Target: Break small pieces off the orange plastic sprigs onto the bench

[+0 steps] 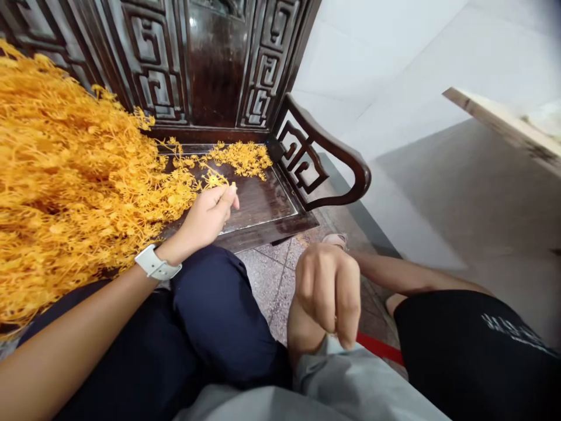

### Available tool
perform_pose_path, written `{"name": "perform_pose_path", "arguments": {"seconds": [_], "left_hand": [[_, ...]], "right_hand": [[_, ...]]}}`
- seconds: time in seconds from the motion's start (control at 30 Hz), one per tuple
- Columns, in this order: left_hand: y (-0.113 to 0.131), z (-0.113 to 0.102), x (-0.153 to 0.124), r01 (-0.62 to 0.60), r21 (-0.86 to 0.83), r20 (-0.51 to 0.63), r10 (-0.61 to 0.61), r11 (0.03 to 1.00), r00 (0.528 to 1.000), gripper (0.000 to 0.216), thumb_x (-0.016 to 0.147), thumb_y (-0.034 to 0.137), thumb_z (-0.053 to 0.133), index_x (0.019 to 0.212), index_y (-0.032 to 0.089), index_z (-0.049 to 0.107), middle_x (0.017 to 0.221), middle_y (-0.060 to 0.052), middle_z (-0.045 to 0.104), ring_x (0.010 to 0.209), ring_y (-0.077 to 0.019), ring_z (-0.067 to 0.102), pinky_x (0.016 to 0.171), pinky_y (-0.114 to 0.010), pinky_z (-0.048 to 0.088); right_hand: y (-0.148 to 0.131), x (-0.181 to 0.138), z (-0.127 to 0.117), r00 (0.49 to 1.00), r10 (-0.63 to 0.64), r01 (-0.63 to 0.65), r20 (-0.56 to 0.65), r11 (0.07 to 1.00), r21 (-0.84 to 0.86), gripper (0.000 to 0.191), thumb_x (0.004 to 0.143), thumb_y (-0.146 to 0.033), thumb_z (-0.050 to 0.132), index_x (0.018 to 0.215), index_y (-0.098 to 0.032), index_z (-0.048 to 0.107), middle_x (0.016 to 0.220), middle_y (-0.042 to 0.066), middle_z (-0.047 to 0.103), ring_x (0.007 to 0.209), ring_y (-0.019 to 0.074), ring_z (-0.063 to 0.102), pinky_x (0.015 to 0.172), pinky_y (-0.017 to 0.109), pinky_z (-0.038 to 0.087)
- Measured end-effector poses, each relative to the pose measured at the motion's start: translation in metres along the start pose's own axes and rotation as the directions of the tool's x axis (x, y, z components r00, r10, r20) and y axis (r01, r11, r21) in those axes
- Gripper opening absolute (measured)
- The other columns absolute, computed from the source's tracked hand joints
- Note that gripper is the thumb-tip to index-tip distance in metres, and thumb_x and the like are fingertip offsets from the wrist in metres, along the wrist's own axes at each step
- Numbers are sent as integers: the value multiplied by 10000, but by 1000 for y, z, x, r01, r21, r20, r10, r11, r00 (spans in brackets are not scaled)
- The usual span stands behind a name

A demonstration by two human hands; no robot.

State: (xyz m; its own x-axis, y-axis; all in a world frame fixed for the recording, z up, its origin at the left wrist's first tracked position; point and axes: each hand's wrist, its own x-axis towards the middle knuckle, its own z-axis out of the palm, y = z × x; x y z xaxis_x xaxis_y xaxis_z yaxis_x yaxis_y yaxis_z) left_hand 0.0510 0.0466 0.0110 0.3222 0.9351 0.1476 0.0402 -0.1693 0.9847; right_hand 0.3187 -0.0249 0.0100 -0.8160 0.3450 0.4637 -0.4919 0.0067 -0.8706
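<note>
My left hand (209, 215), with a white watch (155, 263) on its wrist, reaches onto the dark carved wooden bench (263, 204). Its fingers are pinched on a small yellow-orange plastic sprig (215, 180) at the edge of a big heap of the same yellow-orange sprigs (65, 175). A smaller scatter of sprigs (241, 156) lies farther back on the seat. My right hand (328, 289) hangs over my lap in a loose fist, fingers curled down; I cannot make out anything in it.
The bench has a carved back (210, 58) and a curved armrest (324, 152). A person in black shorts (473, 345) sits at my right, leg stretched over the speckled floor (272, 280). A pale wooden edge (504, 123) shows at upper right.
</note>
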Motion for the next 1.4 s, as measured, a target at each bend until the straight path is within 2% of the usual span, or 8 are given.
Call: {"name": "perform_pose_path", "arguments": {"seconds": [0.07,0.2,0.3,0.63,0.93,1.07,1.27,1.4], "left_hand": [[-1,0,5,58,-50,4,-58,997,998,518,1062,683,516,825,226,573,476,73,409,402,-122,374,439,-262,332],[-5,4,7,115,-36,8,-115,993,993,543,1014,722,553,817,217,583,462,66,432,390,-120,394,435,-253,360],[-12,4,7,164,7,52,-164,987,985,528,1008,703,551,824,211,600,470,64,425,399,-124,391,431,-249,332],[-7,8,2,-50,415,238,-55,908,970,442,1075,463,412,833,189,661,706,-32,647,681,-196,596,705,-328,458],[0,9,-6,-211,788,359,-153,579,921,326,1059,227,428,930,160,720,940,-158,808,755,-259,704,699,-363,432],[10,14,-11,-228,742,391,-131,630,911,432,1135,329,397,848,189,688,894,-115,801,765,-246,712,704,-344,431],[14,35,-44,-362,647,594,-145,672,792,375,1115,303,457,800,231,647,759,-70,753,663,-241,683,628,-340,362],[9,12,-34,-270,705,450,-120,656,885,474,1151,440,365,821,238,639,720,-75,718,618,-248,650,619,-349,359]], "right_hand": [[15,9,-15,953,-38,89,-302,984,156,272,814,-434,953,653,-284,793,525,-5,577,475,128,576,489,236,513],[71,41,-54,516,9,338,-857,917,213,154,948,-313,748,816,-239,715,648,-18,626,560,122,531,515,221,515],[106,52,-52,292,421,390,-859,768,508,82,953,-188,622,971,-180,701,717,-14,640,601,99,535,588,207,514],[68,67,-22,285,41,48,-958,997,57,167,900,-327,767,1034,-227,764,821,-14,621,652,108,498,616,256,452],[62,61,-15,479,-164,-392,-862,839,-378,175,818,-369,931,902,-251,832,992,24,660,848,160,588,759,329,490],[76,63,-24,325,-302,-266,-896,880,-393,193,791,-337,929,775,-220,775,960,23,612,876,158,582,775,312,488],[47,37,-59,-160,-192,27,-968,980,-198,319,786,-284,868,753,-213,559,730,-50,466,606,92,385,569,217,374],[9,1,-32,249,-209,-88,-946,968,-236,397,817,-513,901,743,-244,617,780,12,564,638,132,485,559,267,451]]}}
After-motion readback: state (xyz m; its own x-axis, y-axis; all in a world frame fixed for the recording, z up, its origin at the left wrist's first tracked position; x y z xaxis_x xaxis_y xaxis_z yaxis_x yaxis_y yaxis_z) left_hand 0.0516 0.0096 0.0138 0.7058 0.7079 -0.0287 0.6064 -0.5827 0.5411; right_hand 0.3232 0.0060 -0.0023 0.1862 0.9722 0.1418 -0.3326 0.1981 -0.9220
